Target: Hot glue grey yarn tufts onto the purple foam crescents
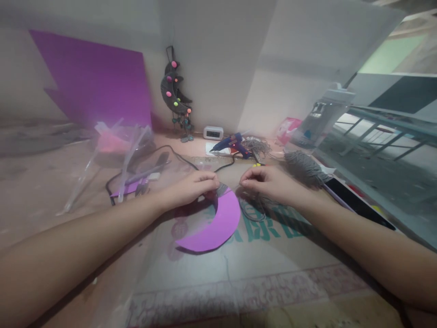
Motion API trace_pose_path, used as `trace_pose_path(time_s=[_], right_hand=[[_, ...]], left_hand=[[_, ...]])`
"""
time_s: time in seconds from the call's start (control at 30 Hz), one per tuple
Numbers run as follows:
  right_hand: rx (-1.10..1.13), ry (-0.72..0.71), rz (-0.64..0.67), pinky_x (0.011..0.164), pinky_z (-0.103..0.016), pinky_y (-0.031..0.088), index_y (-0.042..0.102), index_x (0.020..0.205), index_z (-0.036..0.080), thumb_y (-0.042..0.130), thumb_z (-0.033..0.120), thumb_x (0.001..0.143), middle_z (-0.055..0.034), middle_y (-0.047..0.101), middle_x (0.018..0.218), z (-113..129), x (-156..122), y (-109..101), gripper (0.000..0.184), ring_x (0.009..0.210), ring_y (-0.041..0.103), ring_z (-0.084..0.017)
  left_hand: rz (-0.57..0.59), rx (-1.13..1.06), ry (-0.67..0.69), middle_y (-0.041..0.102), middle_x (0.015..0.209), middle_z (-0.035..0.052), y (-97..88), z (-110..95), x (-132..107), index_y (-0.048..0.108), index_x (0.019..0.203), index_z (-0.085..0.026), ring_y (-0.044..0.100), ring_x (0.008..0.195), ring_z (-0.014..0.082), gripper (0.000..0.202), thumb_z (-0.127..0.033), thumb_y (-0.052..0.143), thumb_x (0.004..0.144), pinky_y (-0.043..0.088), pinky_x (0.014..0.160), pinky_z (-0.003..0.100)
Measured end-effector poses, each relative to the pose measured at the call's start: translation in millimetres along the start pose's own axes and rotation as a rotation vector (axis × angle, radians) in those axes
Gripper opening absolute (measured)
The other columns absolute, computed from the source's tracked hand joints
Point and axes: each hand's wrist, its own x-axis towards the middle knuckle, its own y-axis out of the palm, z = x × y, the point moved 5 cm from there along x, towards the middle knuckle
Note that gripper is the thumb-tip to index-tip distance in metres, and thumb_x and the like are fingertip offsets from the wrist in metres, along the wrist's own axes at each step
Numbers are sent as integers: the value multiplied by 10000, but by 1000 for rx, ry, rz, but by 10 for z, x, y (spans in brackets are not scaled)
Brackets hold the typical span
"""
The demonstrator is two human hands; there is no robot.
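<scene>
My left hand (201,186) pinches the upper end of a purple crescent moon cutout (223,218), just beside a band of grey yarn (222,188) wound round it. The crescent's lower tip points left, above the printed sheet. To its right, my right hand (261,180) is closed with thumb and forefinger together on a strand of grey yarn, though the strand is faint there. A loose loop of the yarn (256,217) hangs below this hand and lies on the sheet.
Behind the hands lie a blue glue gun (228,145) with a black cord, a small white clock (213,132) and a grey yarn skein (304,168). A phone (358,202) lies right. A decorated dark moon (174,91) and purple sheet (102,82) stand against the wall.
</scene>
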Motion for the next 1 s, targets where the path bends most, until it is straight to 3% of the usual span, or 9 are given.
trace_pose_path(time_s=[0.2, 0.37, 0.7, 0.9, 1.0], right_hand=[[-38, -37, -33, 563, -260, 430, 647, 814, 171, 576, 336, 809, -25, 659, 705, 22, -9, 15, 179, 625, 580, -144], [-61, -48, -72, 603, -272, 436, 656, 818, 170, 578, 343, 805, -39, 673, 778, 23, -10, 22, 190, 682, 590, -159], [10, -75, -123, 592, -282, 441, 646, 804, 171, 590, 350, 805, -30, 644, 710, -3, -21, 58, 188, 659, 585, -162], [8, -47, -39, 585, -267, 458, 626, 798, 176, 565, 295, 822, -16, 645, 696, 16, -37, 143, 136, 629, 590, -145], [-47, -129, -133, 602, -267, 456, 624, 971, 188, 569, 283, 823, -34, 647, 867, 17, -43, 112, 183, 651, 563, -131]], left_hand=[[57, 36, 65, 546, 623, -14, 35, -29, 1, 512, 640, -168, 491, 579, 108, 224, -314, 485, 808, 350, 525, 209], [101, 68, 33, 533, 635, -17, 51, 14, -2, 504, 669, -173, 441, 517, 98, 256, -362, 460, 836, 295, 469, 220], [149, 31, 94, 518, 628, -8, 119, -51, -37, 502, 626, -170, 439, 567, 111, 252, -322, 469, 825, 317, 516, 227], [55, -88, 29, 498, 613, -7, 122, -43, -38, 496, 634, -173, 432, 547, 109, 241, -335, 495, 812, 313, 489, 215], [6, -129, 46, 501, 622, -8, 115, -47, -28, 496, 647, -170, 459, 581, 115, 237, -329, 494, 823, 352, 540, 219]])
